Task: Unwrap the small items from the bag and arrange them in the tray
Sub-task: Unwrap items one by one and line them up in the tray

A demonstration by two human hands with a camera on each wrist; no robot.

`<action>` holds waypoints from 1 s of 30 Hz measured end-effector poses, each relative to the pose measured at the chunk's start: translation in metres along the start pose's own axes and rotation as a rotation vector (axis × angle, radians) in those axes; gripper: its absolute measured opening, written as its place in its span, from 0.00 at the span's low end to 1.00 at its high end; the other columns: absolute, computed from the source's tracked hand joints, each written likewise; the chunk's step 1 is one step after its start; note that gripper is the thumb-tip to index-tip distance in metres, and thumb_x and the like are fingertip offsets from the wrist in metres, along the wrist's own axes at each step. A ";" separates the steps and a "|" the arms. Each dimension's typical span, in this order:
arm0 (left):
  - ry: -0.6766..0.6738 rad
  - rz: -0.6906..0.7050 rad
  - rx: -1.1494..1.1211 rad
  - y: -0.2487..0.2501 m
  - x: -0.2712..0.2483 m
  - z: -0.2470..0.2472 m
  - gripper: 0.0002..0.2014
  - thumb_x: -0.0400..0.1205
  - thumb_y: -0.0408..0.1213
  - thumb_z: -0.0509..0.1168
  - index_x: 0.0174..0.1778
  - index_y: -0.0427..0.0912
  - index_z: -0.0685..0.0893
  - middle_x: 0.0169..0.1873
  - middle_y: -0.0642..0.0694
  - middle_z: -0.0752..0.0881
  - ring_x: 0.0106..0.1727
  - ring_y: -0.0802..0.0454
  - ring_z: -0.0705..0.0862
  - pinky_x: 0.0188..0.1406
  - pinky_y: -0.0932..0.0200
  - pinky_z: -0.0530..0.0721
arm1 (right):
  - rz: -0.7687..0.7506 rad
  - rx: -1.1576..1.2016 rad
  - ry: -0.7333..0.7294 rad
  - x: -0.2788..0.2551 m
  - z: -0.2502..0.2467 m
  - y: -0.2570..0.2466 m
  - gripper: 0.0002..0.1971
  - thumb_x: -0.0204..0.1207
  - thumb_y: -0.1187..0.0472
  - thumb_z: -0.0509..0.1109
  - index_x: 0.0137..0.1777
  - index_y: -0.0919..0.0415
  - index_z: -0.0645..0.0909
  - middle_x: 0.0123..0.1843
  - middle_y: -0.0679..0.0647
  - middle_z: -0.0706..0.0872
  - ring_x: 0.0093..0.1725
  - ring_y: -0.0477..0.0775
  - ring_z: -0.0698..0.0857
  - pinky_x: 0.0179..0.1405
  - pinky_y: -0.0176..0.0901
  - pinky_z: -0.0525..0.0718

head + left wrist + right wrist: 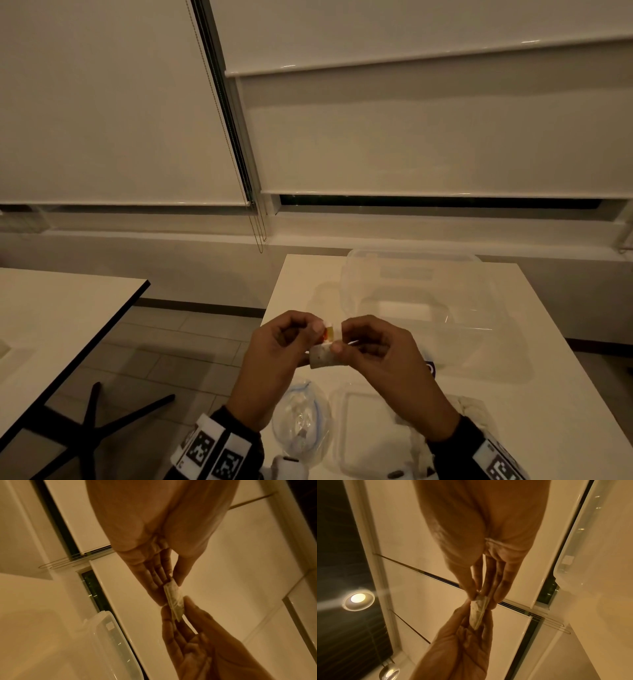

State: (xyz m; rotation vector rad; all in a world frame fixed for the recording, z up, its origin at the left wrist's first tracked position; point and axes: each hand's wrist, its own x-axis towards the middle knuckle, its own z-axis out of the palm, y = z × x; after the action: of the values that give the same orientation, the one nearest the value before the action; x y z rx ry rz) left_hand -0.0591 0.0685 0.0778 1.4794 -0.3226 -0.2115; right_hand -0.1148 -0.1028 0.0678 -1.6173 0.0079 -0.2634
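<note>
Both hands work at the centre of the head view, above the near edge of the table (565, 394). The left hand (274, 356) and the right hand (383, 356) each pinch one end of a small wrapped item (325, 346) between thumb and fingertips; the remaining fingers are curled. The wrapper (174, 600) is pale and crinkled, and an orange-red patch shows at its upper edge. The item is held in the air, clear of the table. A clear tray (370, 425) lies at 6 o'clock from the item, a clear bag (301, 418) at 7 o'clock, and a large clear box (418, 291) at 1 o'clock. The step in hand is judged to be opening the wrapper. To do it well, each pinch should sit close to the seam and on wrapper only, and the pull should be even and outward along the 9-to-3 line. The item should stay over the tray, so that a slip drops it there.
</note>
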 end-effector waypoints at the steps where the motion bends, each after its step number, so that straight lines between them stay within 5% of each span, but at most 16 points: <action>1: 0.004 0.026 0.053 -0.001 0.000 0.000 0.08 0.81 0.37 0.69 0.49 0.36 0.89 0.44 0.40 0.92 0.47 0.44 0.91 0.45 0.54 0.90 | -0.001 0.015 0.027 0.000 0.000 0.000 0.10 0.71 0.64 0.80 0.51 0.54 0.87 0.43 0.50 0.92 0.44 0.50 0.91 0.47 0.40 0.89; 5: 0.026 0.084 0.164 -0.004 0.000 0.004 0.07 0.81 0.38 0.68 0.50 0.38 0.87 0.43 0.45 0.92 0.46 0.47 0.92 0.41 0.59 0.90 | -0.085 -0.029 0.144 -0.003 0.002 0.001 0.08 0.72 0.65 0.79 0.47 0.53 0.86 0.41 0.47 0.91 0.42 0.49 0.90 0.44 0.38 0.88; 11: 0.036 0.054 -0.028 -0.002 -0.006 0.013 0.07 0.85 0.34 0.65 0.52 0.33 0.83 0.48 0.38 0.91 0.51 0.39 0.92 0.49 0.46 0.92 | -0.176 -0.080 0.218 -0.008 0.008 -0.001 0.09 0.71 0.59 0.81 0.50 0.50 0.88 0.47 0.43 0.90 0.44 0.48 0.91 0.44 0.33 0.88; 21: 0.063 0.125 -0.051 -0.006 -0.012 0.027 0.06 0.86 0.30 0.62 0.52 0.30 0.81 0.47 0.43 0.92 0.50 0.44 0.93 0.48 0.57 0.91 | -0.410 -0.359 0.306 -0.005 0.010 0.003 0.02 0.74 0.60 0.76 0.46 0.55 0.87 0.49 0.42 0.83 0.48 0.45 0.86 0.46 0.30 0.86; 28: 0.104 0.239 0.184 -0.010 -0.008 0.025 0.09 0.83 0.43 0.64 0.49 0.41 0.84 0.42 0.47 0.90 0.47 0.46 0.91 0.46 0.51 0.91 | -0.007 0.034 -0.021 -0.002 0.004 -0.002 0.01 0.81 0.63 0.71 0.49 0.58 0.81 0.45 0.54 0.88 0.43 0.51 0.89 0.45 0.40 0.86; 30: 0.089 0.249 0.184 -0.009 -0.007 0.024 0.08 0.83 0.42 0.64 0.49 0.41 0.83 0.42 0.47 0.90 0.47 0.45 0.91 0.47 0.51 0.91 | 0.009 0.027 -0.044 0.000 0.001 -0.001 0.02 0.83 0.62 0.69 0.53 0.58 0.80 0.49 0.56 0.88 0.45 0.54 0.89 0.48 0.41 0.87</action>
State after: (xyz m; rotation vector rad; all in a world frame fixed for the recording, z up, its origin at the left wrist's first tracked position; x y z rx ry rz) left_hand -0.0729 0.0478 0.0702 1.6076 -0.4602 0.0858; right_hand -0.1153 -0.1018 0.0684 -1.5959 -0.0218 -0.2205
